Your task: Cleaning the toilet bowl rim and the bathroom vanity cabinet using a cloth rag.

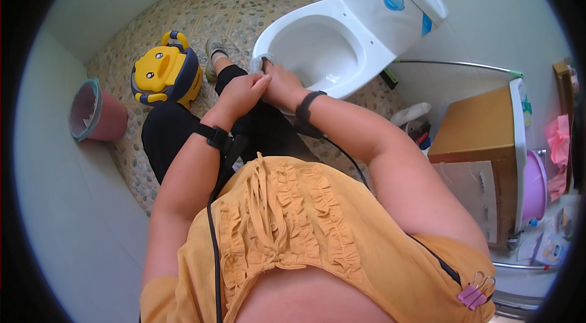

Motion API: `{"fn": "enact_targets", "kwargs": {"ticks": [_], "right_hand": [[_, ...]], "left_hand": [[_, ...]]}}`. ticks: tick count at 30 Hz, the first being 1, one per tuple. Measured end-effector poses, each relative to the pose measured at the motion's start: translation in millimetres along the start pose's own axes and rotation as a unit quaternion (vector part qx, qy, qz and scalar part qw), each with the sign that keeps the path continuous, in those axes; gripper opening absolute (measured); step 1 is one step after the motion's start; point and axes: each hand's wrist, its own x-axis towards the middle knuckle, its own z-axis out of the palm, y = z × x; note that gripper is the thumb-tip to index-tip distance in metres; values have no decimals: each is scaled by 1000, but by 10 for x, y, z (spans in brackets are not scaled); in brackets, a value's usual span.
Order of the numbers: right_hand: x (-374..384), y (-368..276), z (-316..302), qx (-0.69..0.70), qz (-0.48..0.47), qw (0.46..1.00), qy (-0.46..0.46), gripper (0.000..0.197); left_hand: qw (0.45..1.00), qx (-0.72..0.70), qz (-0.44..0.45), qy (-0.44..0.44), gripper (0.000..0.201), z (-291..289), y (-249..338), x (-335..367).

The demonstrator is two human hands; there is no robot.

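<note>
My right hand (282, 86) is closed around a crumpled, greyish-white cloth or wipe (259, 63), at the front rim of the white toilet (262, 35). Whether the cloth presses on the rim or hangs just beside it, I cannot tell. My left hand (243, 94) meets the right one, its fingers curled together against the right fingers; what they hold, if anything, is hidden. The toilet's lid and seat do not cover the bowl, and its inside shows white. Black straps circle both of my wrists, and dark cables run from them.
Left of my leg stands a yellow and dark-blue child's potty seat (160, 73) with a duck face. A pink bin (111, 117) with a green liner is by the left wall. To the right are a white bottle (410, 114), a cardboard box (470, 125) on a rack and a purple basin (535, 186).
</note>
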Motion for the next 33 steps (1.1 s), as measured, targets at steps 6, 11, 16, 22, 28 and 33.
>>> {"fn": "enact_targets", "kwargs": {"ticks": [6, 11, 16, 22, 28, 33], "right_hand": [[-505, 376, -89, -70, -172, 981, 53, 39], [-699, 712, -271, -102, -270, 954, 82, 35], [-717, 959, -417, -115, -309, 944, 22, 34], [-635, 844, -345, -83, -253, 964, -19, 39], [-229, 520, -22, -9, -138, 987, -87, 33], [200, 212, 190, 9, -83, 994, -70, 50]], "left_hand": [[985, -119, 11, -125, 27, 309, 14, -96], [973, -44, 74, -213, 35, 550, 110, -153], [975, -16, 125, -181, 35, 583, 210, -117], [994, -19, 100, -29, 25, 560, 237, 3], [991, -21, 45, 120, 23, 525, 51, 227], [939, -213, -54, 263, 25, 429, -209, 490]]}}
